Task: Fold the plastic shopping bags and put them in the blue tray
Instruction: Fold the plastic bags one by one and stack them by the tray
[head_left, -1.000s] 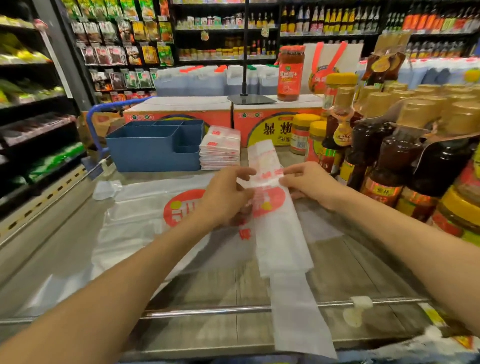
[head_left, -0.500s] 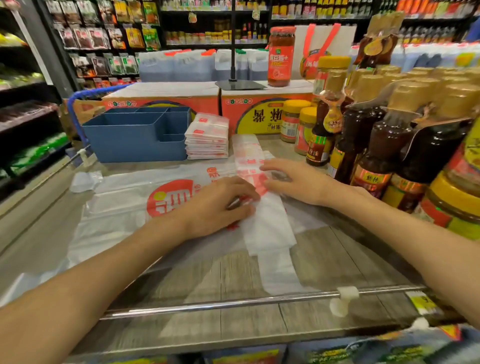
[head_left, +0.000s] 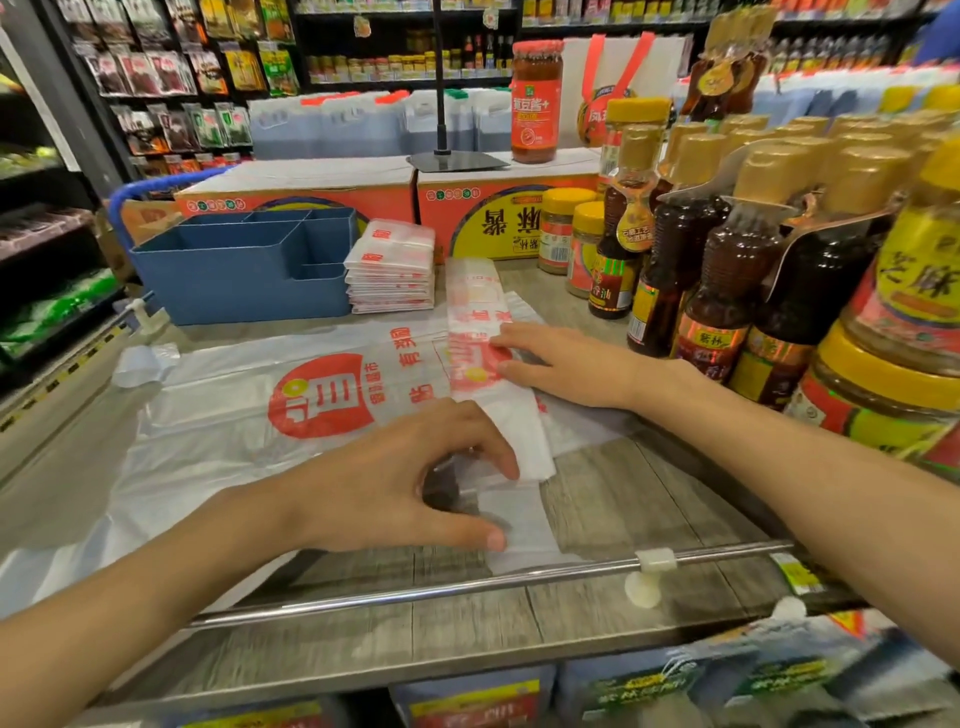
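A narrow folded strip of plastic bag (head_left: 480, 364) lies lengthwise on the wooden shelf surface (head_left: 649, 499), running from the cardboard boxes (head_left: 395, 200) at the back toward the metal rail (head_left: 467, 584) at the front. It rests on top of an unfolded plastic bag (head_left: 234, 415) that is spread flat with a red round logo facing up.

The left hand (head_left: 405, 483) is arched over the near end of the strip. Its thumb tip and fingertips touch the plastic, with the fingers curved; whether they pinch the film or only press it cannot be told. The right hand (head_left: 566, 366) lies flat with straight fingers, pressing the strip at its red printed section.

The blue tray (head_left: 239, 280) stands at the back left of the shelf, well apart from both hands. A stack of folded bags (head_left: 392, 273) sits just beside the tray on its right. Sauce bottles (head_left: 722, 270) with gold caps stand along the right side.
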